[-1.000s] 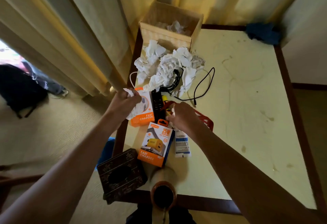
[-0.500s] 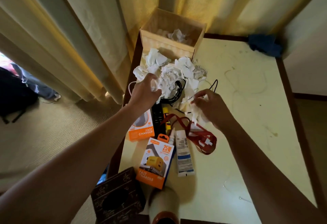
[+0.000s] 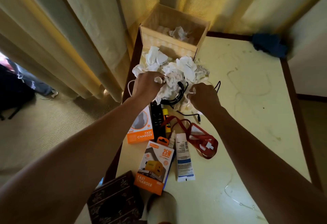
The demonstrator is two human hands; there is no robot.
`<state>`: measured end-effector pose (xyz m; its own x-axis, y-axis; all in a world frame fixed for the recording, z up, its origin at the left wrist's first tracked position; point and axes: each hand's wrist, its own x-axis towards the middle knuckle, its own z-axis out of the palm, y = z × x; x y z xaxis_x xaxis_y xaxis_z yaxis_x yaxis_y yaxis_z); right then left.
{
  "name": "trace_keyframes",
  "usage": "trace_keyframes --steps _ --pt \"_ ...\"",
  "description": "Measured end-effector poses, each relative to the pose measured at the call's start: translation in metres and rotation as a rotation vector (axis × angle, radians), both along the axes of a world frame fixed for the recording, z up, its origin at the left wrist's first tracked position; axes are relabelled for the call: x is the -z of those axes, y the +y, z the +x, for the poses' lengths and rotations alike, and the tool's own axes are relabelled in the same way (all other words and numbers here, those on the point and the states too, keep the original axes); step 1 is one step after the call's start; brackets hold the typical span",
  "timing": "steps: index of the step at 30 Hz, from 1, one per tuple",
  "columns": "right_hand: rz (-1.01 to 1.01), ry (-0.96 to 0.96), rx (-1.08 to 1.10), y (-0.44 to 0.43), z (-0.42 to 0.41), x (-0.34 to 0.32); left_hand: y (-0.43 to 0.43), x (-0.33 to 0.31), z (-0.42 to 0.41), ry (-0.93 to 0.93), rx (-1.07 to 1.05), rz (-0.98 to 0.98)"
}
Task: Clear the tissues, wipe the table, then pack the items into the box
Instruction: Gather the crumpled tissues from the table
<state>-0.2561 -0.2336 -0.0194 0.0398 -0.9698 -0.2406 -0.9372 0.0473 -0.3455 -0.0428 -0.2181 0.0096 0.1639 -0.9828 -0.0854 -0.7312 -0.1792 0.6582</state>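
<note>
Moved closer together since half a second ago: left hand (image 3: pixel 146 84) and right hand (image 3: pixel 203 97), both now at the near edge of the tissue pile (image 3: pixel 175 71). Left hand closed around a small white wad, fingers curled tight on it. Right hand pinched on another piece of tissue at the pile's right side, fingers together on it. Between the two hands, a coiled black cable (image 3: pixel 178 92) lying partly under the crumpled paper.

Behind the pile, touching it, an open woven box (image 3: pixel 169 44) with a few tissues already inside. On the pale table (image 3: pixel 238 117), near the wrists: white and orange charger package (image 3: pixel 140 128), black remote (image 3: pixel 157 121) just beside it, yellow marker (image 3: pixel 166 120), red strap pouch (image 3: pixel 203 142), white tube (image 3: pixel 184 160), and second charger package (image 3: pixel 154 167) showing a yellow plug. At the far right corner, well apart, a blue cloth (image 3: pixel 269 44). At the near left corner, a dark carved box (image 3: pixel 115 200).
</note>
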Motion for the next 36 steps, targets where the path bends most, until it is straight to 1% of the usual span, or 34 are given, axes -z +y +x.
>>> trace_keyframes --steps 2,4,6,9,12,15,19,20,22,23,25,26,28,30,33,36 --pt "-0.045 -0.053 0.018 0.002 -0.006 -0.008 0.000 -0.004 0.004 0.074 -0.022 -0.014" --pt "-0.053 -0.147 0.039 0.008 -0.012 -0.027 0.003 -0.009 0.011 0.148 -0.033 -0.022" --pt "-0.025 -0.322 0.091 0.016 -0.023 -0.043 0.006 -0.015 0.017 0.226 -0.077 -0.001" --pt "-0.009 -0.651 0.253 0.029 -0.037 -0.063 0.012 -0.025 0.026 0.305 -0.072 -0.004" --pt "-0.010 -0.844 0.370 0.034 -0.043 -0.078 0.018 -0.034 0.034 0.387 -0.041 -0.017" --pt "-0.017 -0.952 0.429 0.035 -0.040 -0.089 0.026 -0.043 0.041 0.601 -0.015 -0.033" --pt "0.042 -1.013 0.396 0.030 -0.031 -0.087 0.038 -0.056 0.051 0.814 -0.030 -0.018" --pt "0.038 -0.994 0.356 0.027 -0.027 -0.084 0.040 -0.061 0.051 0.866 -0.050 -0.002" --pt "-0.007 -0.861 0.218 0.020 -0.017 -0.075 0.045 -0.073 0.048 0.943 -0.085 0.039" --pt "-0.028 -0.749 0.122 0.015 -0.010 -0.071 0.048 -0.080 0.045 0.956 -0.084 0.058" --pt "-0.067 -0.461 -0.061 0.007 0.006 -0.061 0.055 -0.096 0.038 0.910 -0.090 0.057" --pt "-0.078 -0.336 -0.139 0.004 0.016 -0.055 0.061 -0.108 0.035 0.937 -0.078 0.027" --pt "-0.100 -0.107 -0.291 0.001 0.036 -0.044 0.068 -0.125 0.030 1.010 -0.150 0.032" --pt "-0.108 0.123 -0.413 0.000 0.056 -0.033 0.069 -0.117 0.039 1.062 -0.158 0.043" --pt "-0.033 0.367 -0.482 -0.003 0.078 -0.025 0.066 -0.092 0.067 1.014 -0.126 0.056" --pt "-0.008 0.482 -0.533 -0.007 0.087 -0.020 0.069 -0.073 0.091 0.918 -0.063 0.059"
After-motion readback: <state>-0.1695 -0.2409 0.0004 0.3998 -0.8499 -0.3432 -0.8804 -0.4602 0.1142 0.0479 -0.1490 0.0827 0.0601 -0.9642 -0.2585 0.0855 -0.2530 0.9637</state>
